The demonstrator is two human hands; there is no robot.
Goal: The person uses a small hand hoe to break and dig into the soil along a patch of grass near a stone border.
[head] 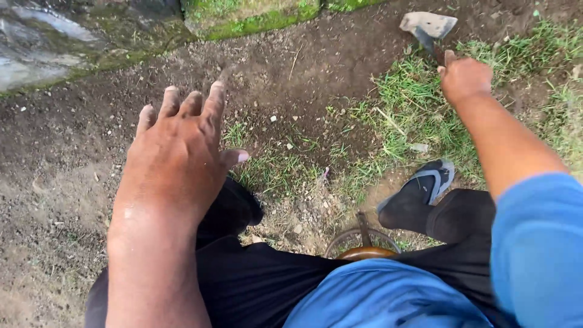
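My left hand (179,149) hangs in the air over bare soil, palm down, fingers spread, holding nothing. My right hand (464,78) is closed around the short handle of a small hoe (428,27), whose flat grey blade rests on the soil at the edge of a grass patch (407,106). I am crouched low; my black trousers, blue shirt and one foot in a black sock and grey sandal (425,188) show below.
Dark loose soil (73,152) covers the left and top. A mossy stone edge (249,21) runs along the top left. A round metal-rimmed object with a brown centre (364,246) sits between my knees. Small stones and grass tufts dot the middle ground.
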